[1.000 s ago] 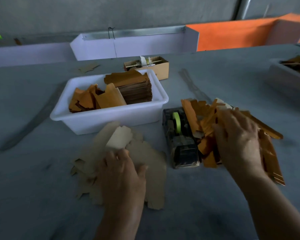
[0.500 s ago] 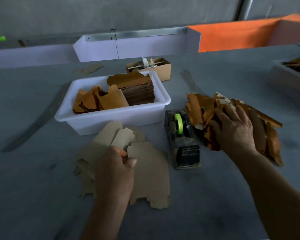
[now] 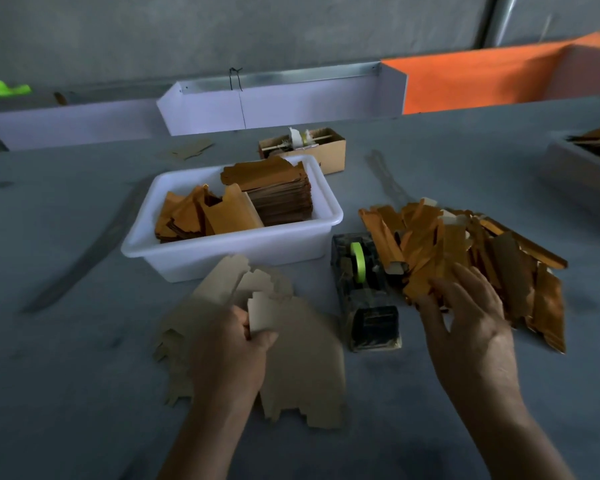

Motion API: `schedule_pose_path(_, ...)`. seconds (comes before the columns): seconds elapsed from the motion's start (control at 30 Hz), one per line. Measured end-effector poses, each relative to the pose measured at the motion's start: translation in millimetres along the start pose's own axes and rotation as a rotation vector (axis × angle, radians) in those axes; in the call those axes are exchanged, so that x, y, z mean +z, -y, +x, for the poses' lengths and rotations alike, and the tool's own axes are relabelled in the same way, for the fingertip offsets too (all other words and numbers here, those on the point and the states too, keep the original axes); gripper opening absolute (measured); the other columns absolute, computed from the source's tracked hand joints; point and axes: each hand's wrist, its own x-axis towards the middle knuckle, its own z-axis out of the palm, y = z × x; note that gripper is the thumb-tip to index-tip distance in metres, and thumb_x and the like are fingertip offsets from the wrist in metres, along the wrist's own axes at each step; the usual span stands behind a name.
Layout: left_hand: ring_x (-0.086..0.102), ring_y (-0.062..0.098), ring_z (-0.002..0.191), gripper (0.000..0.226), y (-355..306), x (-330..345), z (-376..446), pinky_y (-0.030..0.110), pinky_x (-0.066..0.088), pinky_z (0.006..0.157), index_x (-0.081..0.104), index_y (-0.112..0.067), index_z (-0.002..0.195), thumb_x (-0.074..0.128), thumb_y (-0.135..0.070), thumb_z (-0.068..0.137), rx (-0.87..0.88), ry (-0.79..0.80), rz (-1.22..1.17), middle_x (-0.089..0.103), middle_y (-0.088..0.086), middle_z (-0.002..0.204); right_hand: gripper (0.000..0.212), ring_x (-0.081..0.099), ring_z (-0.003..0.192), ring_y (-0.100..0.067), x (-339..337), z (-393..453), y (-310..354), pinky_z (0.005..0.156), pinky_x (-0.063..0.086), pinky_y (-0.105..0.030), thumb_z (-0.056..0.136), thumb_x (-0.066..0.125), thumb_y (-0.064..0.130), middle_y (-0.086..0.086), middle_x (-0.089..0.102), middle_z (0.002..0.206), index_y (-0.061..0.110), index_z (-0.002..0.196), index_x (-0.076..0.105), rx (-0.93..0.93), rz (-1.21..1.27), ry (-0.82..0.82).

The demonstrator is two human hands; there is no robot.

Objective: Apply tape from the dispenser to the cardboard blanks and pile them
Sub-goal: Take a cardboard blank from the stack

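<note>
Tape dispenser [image 3: 364, 289]: dark body with a green roll, standing on the grey table [image 3: 66, 393] near its front-middle, long axis running front to back. Just left of it lies a flat spread of pale cardboard blanks [image 3: 305, 362], overlapping one another, cut edges jagged.

Left hand [image 3: 232, 351] rests on that spread. Thumb and fingers pinch a small pale flap [image 3: 260, 311] of one blank, raised slightly off the rest.

Right hand [image 3: 465, 317] hovers at the near edge of a loose heap of orange folded pieces [image 3: 465, 244], which sits just right of the dispenser and touches its side. Fingers spread and relaxed, gripping nothing. Whether the fingertips touch the heap: cannot tell.

Behind the blanks, toward the table's middle: a white plastic tub [image 3: 222, 251]. It holds a neat brown stack [image 3: 278, 199] on its right side and loose orange pieces [image 3: 201, 216] on its left.

Behind the tub: a small open cardboard box [image 3: 326, 155] with items too small to identify. A single flat blank [image 3: 187, 150] lies near the back edge. Another tray [image 3: 575, 168] sits at the right edge, partly out of view.
</note>
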Motion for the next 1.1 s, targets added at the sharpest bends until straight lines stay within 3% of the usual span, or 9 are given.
schedule_pose_path(0.2, 0.045, 0.018, 0.053, 0.034, -11, -17, -4, 0.031, 0.029, 0.05, 0.043, -0.017, 0.06, 0.063, -0.028, 0.086, 0.1, -0.139, 0.038, 0.045, -0.002, 0.049, 0.026, 0.052, 0.117, -0.025, -16, -16, 14, 0.086, 0.037, -0.029, 0.084, 0.065, 0.014, -0.005, 0.058, 0.126, 0.013, 0.111, 0.067, 0.001, 0.112, -0.037)
schedule_pose_path(0.33, 0.058, 0.023, 0.068, 0.021, -25, -26, -19, 0.036, 0.042, 0.068, 0.065, -0.006, 0.073, 0.076, -0.025, 0.073, -0.056, 0.154, -0.556, 0.067, 0.012, 0.069, 0.025, 0.059, 0.084, 0.014, -22, -34, 34, 0.059, 0.043, -0.004, 0.084, 0.062, 0.018, 0.022, 0.059, 0.101, 0.037, 0.1, 0.06, 0.011, 0.361, 0.119)
schedule_pose_path(0.4, 0.059, 0.025, 0.071, 0.03, -26, -23, -25, 0.037, 0.044, 0.07, 0.069, -0.004, 0.077, 0.075, -0.028, 0.06, -0.149, 0.331, -0.732, 0.067, 0.018, 0.075, 0.022, 0.055, 0.085, 0.021, -21, -41, 45, 0.062, 0.042, 0.001, 0.083, 0.06, 0.028, 0.028, 0.056, 0.093, 0.046, 0.095, 0.053, 0.091, 0.453, 0.27)
schedule_pose_path(0.5, 0.062, 0.021, 0.066, 0.029, -27, -19, -27, 0.028, 0.051, 0.059, 0.071, -0.005, 0.077, 0.074, -0.025, 0.056, -0.193, 0.426, -0.828, 0.068, 0.015, 0.075, 0.022, 0.064, 0.084, 0.003, -15, -44, 53, 0.073, 0.053, -0.017, 0.07, 0.051, 0.052, 0.021, 0.068, 0.083, 0.047, 0.089, 0.06, 0.314, 0.605, 0.5)
schedule_pose_path(0.67, 0.061, 0.022, 0.063, 0.021, -28, -9, -29, 0.032, 0.046, 0.064, 0.073, -0.011, 0.07, 0.08, -0.025, 0.056, -0.174, 0.424, -0.813, 0.068, 0.014, 0.071, 0.011, 0.065, 0.078, -0.008, -9, -39, 53, 0.083, 0.053, -0.04, 0.081, 0.067, 0.022, 0.012, 0.072, 0.076, 0.03, 0.074, 0.071, 0.509, 0.702, 0.619)
schedule_pose_path(0.8, 0.069, 0.036, 0.089, 0.035, -25, -6, -31, 0.044, 0.054, 0.083, 0.075, -0.008, 0.091, 0.083, -0.016, 0.058, -0.2, 0.508, -0.79, 0.073, 0.018, 0.093, 0.014, 0.062, 0.058, -0.002, -8, -36, 57, 0.06, 0.05, -0.023, 0.08, 0.068, 0.011, 0.001, 0.07, 0.066, 0.019, 0.069, 0.073, 0.583, 0.839, 0.599)
schedule_pose_path(0.9, 0.072, 0.024, 0.084, 0.028, -24, -14, -32, 0.031, 0.057, 0.066, 0.076, -0.017, 0.094, 0.074, -0.012, 0.066, -0.181, 0.605, -0.793, 0.074, 0.014, 0.095, 0.009, 0.055, 0.047, 0.004, -9, -33, 59, 0.041, 0.04, -0.01, 0.081, 0.066, 0.011, 0.009, 0.066, 0.056, 0.016, 0.075, 0.071, 0.555, 0.864, 0.551)
schedule_pose_path(1.0, 0.072, 0.022, 0.088, 0.023, -24, -21, -32, 0.026, 0.058, 0.067, 0.074, -0.013, 0.097, 0.061, -0.004, 0.08, -0.167, 0.674, -0.797, 0.074, 0.014, 0.098, 0.011, 0.054, 0.049, 0.005, -9, -33, 59, 0.043, 0.041, -0.011, 0.082, 0.066, 0.016, 0.012, 0.065, 0.058, 0.021, 0.074, 0.07, 0.477, 0.822, 0.498)
schedule_pose_path(1.1, 0.071, 0.018, 0.085, 0.02, -26, -17, -32, 0.029, 0.058, 0.071, 0.075, -0.015, 0.093, 0.06, -0.004, 0.085, -0.163, 0.551, -0.754, 0.075, 0.007, 0.093, 0.008, 0.055, 0.056, 0.004, -6, -35, 60, 0.054, 0.042, -0.023, 0.082, 0.065, 0.03, 0.013, 0.066, 0.066, 0.034, 0.076, 0.069, 0.406, 0.743, 0.456)
